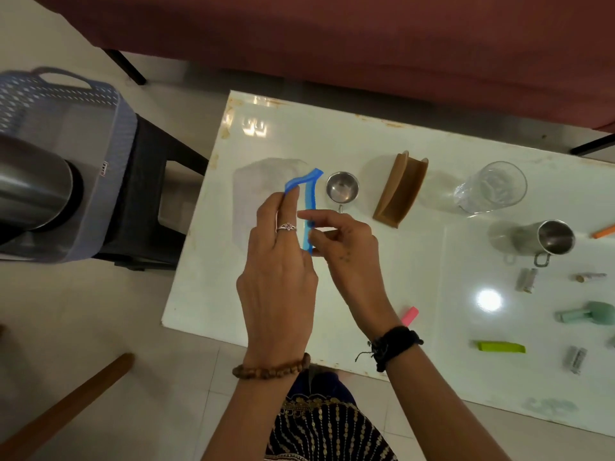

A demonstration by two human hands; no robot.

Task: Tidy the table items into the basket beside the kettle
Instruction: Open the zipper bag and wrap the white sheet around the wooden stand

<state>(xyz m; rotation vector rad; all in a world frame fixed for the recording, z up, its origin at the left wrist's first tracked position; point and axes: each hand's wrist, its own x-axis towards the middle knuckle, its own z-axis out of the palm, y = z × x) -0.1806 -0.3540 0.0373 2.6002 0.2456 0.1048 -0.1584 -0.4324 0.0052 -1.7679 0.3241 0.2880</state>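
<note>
White tabletop (382,294) spreads below me; at nine o'clock the basket (66,104) is cut off, half hidden behind the kettle (33,194). Both my forearms reach forward. My left hand (278,274) pinches the top of a blue strip (307,207), my right hand (346,254) its lower end, other fingers loosely curled.

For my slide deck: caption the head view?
Both hands hold a blue strip above the white table.
</note>
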